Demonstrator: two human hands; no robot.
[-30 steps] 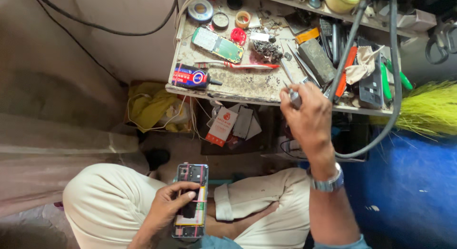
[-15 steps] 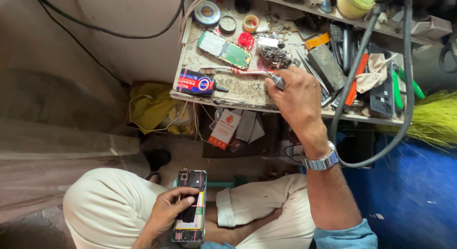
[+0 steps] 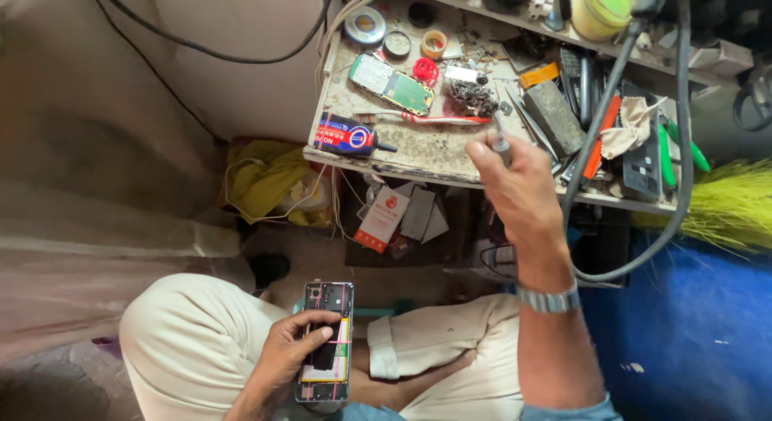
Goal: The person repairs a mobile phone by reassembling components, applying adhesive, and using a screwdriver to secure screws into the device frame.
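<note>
I see my left hand down by my lap. It grips an opened phone with its back cover off, fingers wrapped round the left side and thumb across the middle. The phone rests near my knee, well below the low workbench.

My right hand is up at the front edge of the workbench. It pinches a thin screwdriver between thumb and fingers, and the tool stands nearly upright. There is a watch on that wrist.

On the workbench, a green circuit board lies near the back left corner. A dark glue tube lies at the front left edge. Rolls of tape sit along the back. A grey block and a rag lie toward the right side, and green-handled pliers lie at the right end. A thick black cable hangs across the right side.

I think the step now is fetching the tool for the phone. Next, I judge the screwdriver must come down to the phone. The tip has to meet a tiny screw, so the left hand must keep the phone flat and steady. I cannot make out the screws from here.
</note>
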